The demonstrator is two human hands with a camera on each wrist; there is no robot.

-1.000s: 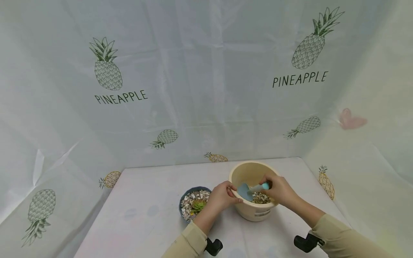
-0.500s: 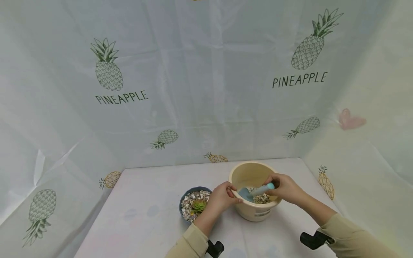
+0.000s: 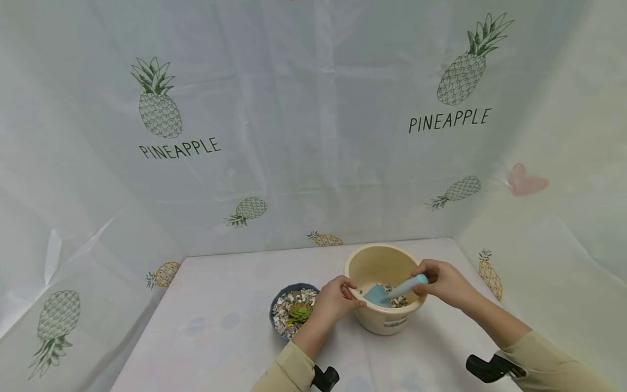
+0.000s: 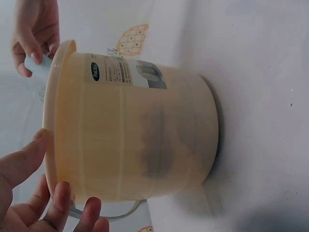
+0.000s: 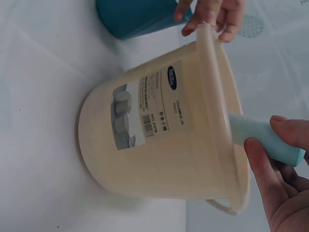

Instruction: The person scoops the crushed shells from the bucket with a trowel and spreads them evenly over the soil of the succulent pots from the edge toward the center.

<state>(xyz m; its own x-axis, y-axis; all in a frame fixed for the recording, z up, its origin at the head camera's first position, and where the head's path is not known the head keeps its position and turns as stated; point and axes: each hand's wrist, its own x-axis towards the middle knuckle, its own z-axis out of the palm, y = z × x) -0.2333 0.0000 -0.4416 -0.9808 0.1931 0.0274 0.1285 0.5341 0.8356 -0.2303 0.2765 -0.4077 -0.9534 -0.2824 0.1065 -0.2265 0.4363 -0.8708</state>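
Observation:
A cream plastic bucket (image 3: 377,321) stands on the table with small pebbles (image 3: 399,300) in its bottom. My left hand (image 3: 337,298) grips its near-left rim, thumb on one side of the wall and fingers on the other. In the right wrist view my right hand (image 5: 285,179) pinches the pale blue handle of a small trowel (image 5: 263,137) between thumb and fingers. The trowel's blade (image 3: 376,295) sits inside the bucket, pointing left, with the handle slanting up to the right. A printed label (image 5: 149,106) is on the bucket's outer wall.
A dark blue pot (image 3: 272,318) holding pebbles and a green succulent (image 3: 300,312) stands left of the bucket, partly behind my left forearm. A curtain printed with pineapples (image 3: 160,115) closes off the table's back and sides.
My right hand has drawn the trowel to the right within the bucket, its handle now nearer the right rim. The left hand keeps its grip on the rim.

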